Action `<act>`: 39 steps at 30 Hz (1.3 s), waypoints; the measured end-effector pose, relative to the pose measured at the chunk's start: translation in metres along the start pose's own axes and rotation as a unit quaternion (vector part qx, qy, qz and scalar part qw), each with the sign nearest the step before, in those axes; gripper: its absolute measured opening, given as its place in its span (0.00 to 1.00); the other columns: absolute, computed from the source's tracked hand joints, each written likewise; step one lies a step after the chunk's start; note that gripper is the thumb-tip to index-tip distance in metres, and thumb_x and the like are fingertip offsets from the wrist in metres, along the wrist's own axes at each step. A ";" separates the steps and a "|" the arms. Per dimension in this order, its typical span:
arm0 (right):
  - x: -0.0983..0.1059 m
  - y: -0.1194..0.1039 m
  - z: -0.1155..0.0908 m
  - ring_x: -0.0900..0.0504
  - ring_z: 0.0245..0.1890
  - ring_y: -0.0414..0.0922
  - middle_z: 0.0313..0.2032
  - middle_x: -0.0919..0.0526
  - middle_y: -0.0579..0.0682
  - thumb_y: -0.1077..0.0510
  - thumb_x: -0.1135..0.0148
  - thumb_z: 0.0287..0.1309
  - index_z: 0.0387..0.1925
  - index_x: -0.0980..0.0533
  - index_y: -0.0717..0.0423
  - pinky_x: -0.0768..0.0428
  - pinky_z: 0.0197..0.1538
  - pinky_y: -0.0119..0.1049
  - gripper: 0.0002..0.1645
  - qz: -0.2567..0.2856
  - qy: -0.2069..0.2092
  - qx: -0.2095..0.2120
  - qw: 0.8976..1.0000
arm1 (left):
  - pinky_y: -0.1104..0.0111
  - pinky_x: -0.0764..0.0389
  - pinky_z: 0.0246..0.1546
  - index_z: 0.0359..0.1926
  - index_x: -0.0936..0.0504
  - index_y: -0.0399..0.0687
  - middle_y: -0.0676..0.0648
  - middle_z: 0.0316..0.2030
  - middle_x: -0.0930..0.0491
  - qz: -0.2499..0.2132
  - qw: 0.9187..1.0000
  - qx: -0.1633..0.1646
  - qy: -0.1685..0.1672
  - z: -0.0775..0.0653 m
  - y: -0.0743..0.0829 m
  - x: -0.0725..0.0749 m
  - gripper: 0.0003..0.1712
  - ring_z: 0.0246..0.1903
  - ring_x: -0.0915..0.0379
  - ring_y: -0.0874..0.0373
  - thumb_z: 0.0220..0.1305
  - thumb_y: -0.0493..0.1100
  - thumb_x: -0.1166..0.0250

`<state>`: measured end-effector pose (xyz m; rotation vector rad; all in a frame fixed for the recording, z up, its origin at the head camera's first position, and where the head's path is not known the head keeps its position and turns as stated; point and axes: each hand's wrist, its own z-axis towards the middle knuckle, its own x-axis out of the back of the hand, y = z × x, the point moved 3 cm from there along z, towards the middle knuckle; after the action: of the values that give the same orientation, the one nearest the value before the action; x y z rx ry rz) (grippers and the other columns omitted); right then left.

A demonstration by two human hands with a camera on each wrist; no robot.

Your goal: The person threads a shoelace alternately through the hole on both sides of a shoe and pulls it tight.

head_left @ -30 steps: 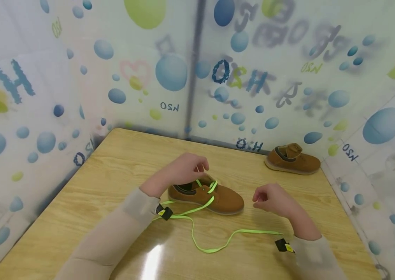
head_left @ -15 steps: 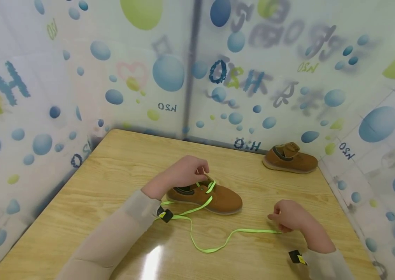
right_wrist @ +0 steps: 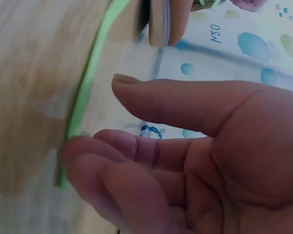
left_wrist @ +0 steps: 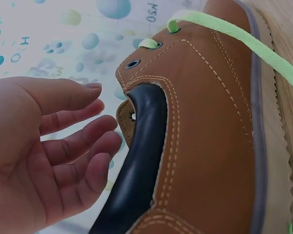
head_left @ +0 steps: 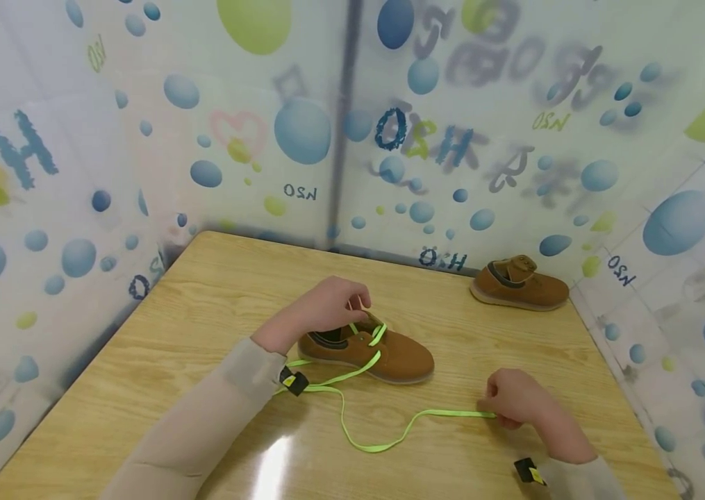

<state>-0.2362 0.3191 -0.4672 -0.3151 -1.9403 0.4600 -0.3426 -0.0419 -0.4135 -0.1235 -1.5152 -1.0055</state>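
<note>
While the left hand [head_left: 332,304] hangs over the brown shoe [head_left: 407,357], its fingers bend loosely and its thumb stands off from them, pinching nothing in the left wrist view, with the tongue [left_wrist: 124,126] and the black collar [left_wrist: 147,119] just beside its fingertips. Below it the shoe sits upright on the wooden table [head_left: 221,292], toe to the right. Out of the eyelets comes the green lace [head_left: 452,413], one strand slanting down the shoe's near side toward the left sleeve [head_left: 202,410], which hides how the strands join. And look at that long run on the wood: it dips toward the person, bends away again, then straightens into a stretch lying left to right, aimed at the right hand [head_left: 517,397]! That is the relation that counts: the lace's tip lies at this hand's fingertips, the left hand well apart from it. In the right wrist view, thumb and bent fingers stand apart with no pinch, the lace running past the fingertips; touching or only beside, I cannot tell. Farther back and right, the second shoe [head_left: 540,292] sits near the wall [head_left: 502,215].
</note>
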 end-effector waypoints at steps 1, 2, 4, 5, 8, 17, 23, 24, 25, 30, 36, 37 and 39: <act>-0.001 0.000 0.001 0.29 0.12 0.40 0.12 0.26 0.46 0.58 0.24 0.61 0.20 0.26 0.55 0.25 0.24 0.35 0.20 -0.008 0.005 0.005 1.000 | 0.63 0.15 0.45 0.49 0.13 0.49 0.52 0.39 0.12 -0.001 1.000 -0.001 -0.001 0.000 0.000 0.000 0.08 0.38 0.18 0.60 0.72 0.44 0.30; -0.002 -0.001 0.001 0.30 0.12 0.39 0.11 0.26 0.46 0.58 0.24 0.60 0.19 0.26 0.55 0.26 0.24 0.35 0.20 -0.017 0.010 0.010 1.000 | 0.63 0.15 0.45 0.49 0.13 0.50 0.52 0.39 0.12 -0.001 1.000 -0.001 -0.003 0.000 0.000 -0.001 0.08 0.38 0.18 0.60 0.72 0.44 0.30; -0.004 -0.002 0.003 0.30 0.12 0.39 0.11 0.26 0.45 0.58 0.24 0.59 0.19 0.25 0.53 0.26 0.24 0.35 0.19 -0.038 0.021 0.017 0.999 | 0.64 0.15 0.45 0.48 0.13 0.51 0.52 0.39 0.12 -0.001 1.000 -0.001 -0.006 0.000 0.000 -0.001 0.07 0.38 0.18 0.60 0.72 0.44 0.30; -0.005 -0.002 0.004 0.30 0.12 0.39 0.11 0.26 0.44 0.58 0.24 0.59 0.18 0.25 0.52 0.27 0.24 0.35 0.19 -0.048 0.026 0.017 0.998 | 0.64 0.15 0.45 0.48 0.13 0.52 0.52 0.39 0.12 -0.002 1.000 -0.001 -0.007 0.000 0.000 -0.001 0.06 0.38 0.18 0.60 0.72 0.44 0.30; -0.006 -0.005 0.006 0.30 0.14 0.39 0.12 0.27 0.43 0.58 0.23 0.59 0.18 0.24 0.51 0.29 0.26 0.35 0.19 -0.080 0.049 0.022 0.995 | 0.63 0.16 0.46 0.47 0.13 0.52 0.53 0.38 0.12 0.000 1.000 -0.001 -0.011 0.001 0.001 -0.002 0.06 0.39 0.18 0.60 0.73 0.44 0.30; -0.008 -0.008 0.014 0.29 0.21 0.42 0.17 0.25 0.42 0.59 0.22 0.55 0.16 0.23 0.51 0.31 0.27 0.36 0.19 -0.106 0.124 0.024 0.986 | 0.62 0.16 0.47 0.46 0.13 0.54 0.53 0.38 0.12 -0.002 1.000 0.005 -0.020 0.000 0.002 -0.004 0.04 0.39 0.18 0.60 0.73 0.45 0.30; -0.006 -0.009 0.018 0.25 0.26 0.44 0.24 0.20 0.46 0.65 0.26 0.54 0.22 0.20 0.53 0.26 0.31 0.38 0.11 -0.088 0.124 -0.002 0.988 | 0.63 0.16 0.47 0.45 0.13 0.55 0.54 0.38 0.12 -0.009 1.000 0.012 -0.019 0.001 0.001 -0.004 0.03 0.38 0.18 0.61 0.73 0.45 0.30; -0.005 -0.009 0.018 0.25 0.26 0.44 0.25 0.19 0.47 0.66 0.26 0.54 0.24 0.20 0.54 0.25 0.31 0.39 0.10 -0.084 0.125 -0.005 0.988 | 0.63 0.16 0.47 0.45 0.13 0.55 0.54 0.38 0.12 -0.010 1.000 0.013 -0.019 0.001 0.001 -0.004 0.03 0.38 0.18 0.61 0.73 0.45 0.30; -0.005 -0.010 0.018 0.25 0.27 0.45 0.26 0.19 0.47 0.67 0.27 0.53 0.25 0.20 0.55 0.25 0.31 0.39 0.09 -0.081 0.128 -0.006 0.989 | 0.63 0.16 0.47 0.45 0.13 0.55 0.54 0.38 0.12 -0.011 1.000 0.013 -0.018 0.001 0.001 -0.003 0.03 0.38 0.18 0.61 0.73 0.45 0.30; -0.004 -0.010 0.019 0.26 0.27 0.45 0.25 0.21 0.48 0.71 0.31 0.48 0.27 0.21 0.57 0.27 0.31 0.38 0.08 -0.078 0.145 0.001 0.986 | 0.62 0.16 0.47 0.44 0.13 0.55 0.54 0.38 0.12 -0.013 1.000 0.015 -0.015 0.001 0.001 -0.002 0.03 0.39 0.18 0.61 0.73 0.45 0.30; -0.008 -0.008 0.022 0.26 0.27 0.46 0.25 0.22 0.49 0.69 0.30 0.47 0.28 0.22 0.59 0.26 0.32 0.38 0.08 -0.076 0.145 -0.002 0.987 | 0.62 0.16 0.47 0.44 0.13 0.55 0.55 0.38 0.12 -0.012 1.000 0.013 -0.015 0.000 0.001 -0.002 0.03 0.39 0.19 0.61 0.73 0.46 0.30; -0.009 -0.007 0.023 0.26 0.27 0.46 0.26 0.22 0.49 0.69 0.29 0.47 0.29 0.21 0.59 0.26 0.32 0.38 0.08 -0.075 0.141 -0.004 0.987 | 0.62 0.16 0.47 0.44 0.13 0.55 0.54 0.38 0.12 -0.013 1.000 0.013 -0.015 0.000 0.001 -0.002 0.03 0.39 0.19 0.61 0.73 0.46 0.30; -0.010 -0.006 0.024 0.25 0.28 0.45 0.26 0.21 0.49 0.67 0.27 0.47 0.30 0.21 0.59 0.25 0.32 0.38 0.09 -0.072 0.134 -0.006 0.988 | 0.62 0.16 0.48 0.44 0.13 0.55 0.54 0.38 0.12 -0.013 1.000 0.013 -0.016 0.000 0.001 -0.002 0.03 0.39 0.19 0.61 0.73 0.46 0.30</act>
<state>-0.2542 0.3052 -0.4807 -0.2296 -1.6893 0.2945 -0.3411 -0.0400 -0.4147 -0.1019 -1.5617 -1.0069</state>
